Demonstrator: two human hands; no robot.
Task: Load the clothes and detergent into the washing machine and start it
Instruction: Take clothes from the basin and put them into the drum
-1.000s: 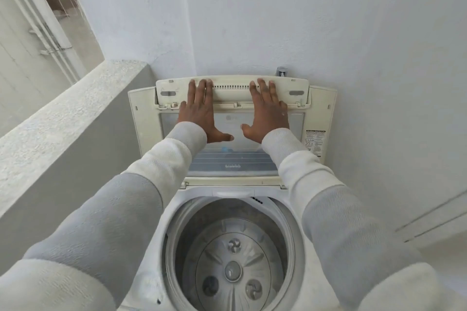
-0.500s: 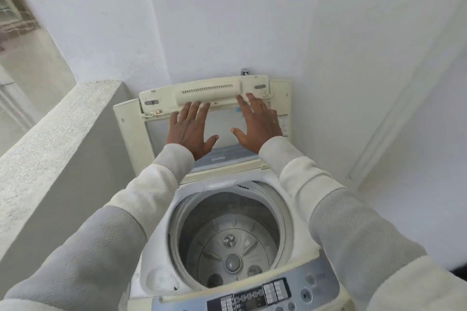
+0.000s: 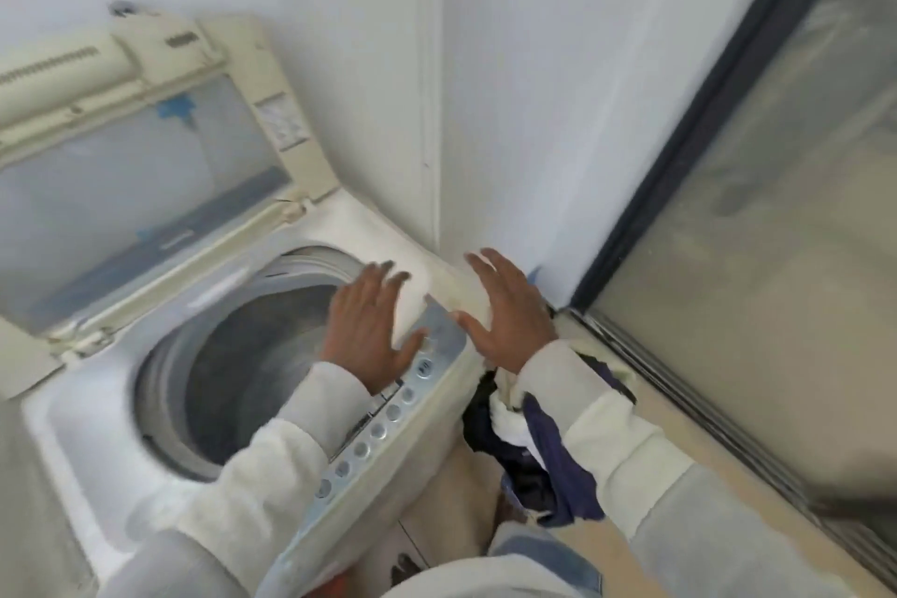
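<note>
**Two open hands above one open washer, clothes on the floor**

Here, one top-loading washing machine [image 3: 121, 408] stands in the corner with its single lid [image 3: 145, 151] raised and leaning back against the wall. The one drum [image 3: 242, 354] inside shows grey metal and no clothing in the part that can be seen. Along the front edge runs one control panel [image 3: 383, 422], with a row of round buttons; about seven can be counted, though blur makes the number uncertain.

Two hands are in view, both in pale sleeves. The left hand [image 3: 369, 330] is spread flat, fingers straight, over the right rim of the drum and the far end of the control panel; its grip is wide and holds nothing. The right hand [image 3: 509, 311] is likewise spread, fingers apart, beyond the machine's right corner, its grip wide and holding nothing. Whether either hand touches the machine cannot be told.

One heap of clothes [image 3: 529, 442] lies on the floor just beside the machine's right side, under the right forearm: dark navy, black and white pieces mixed. One glass sliding door [image 3: 757, 209] with a dark frame fills the right side.
</note>
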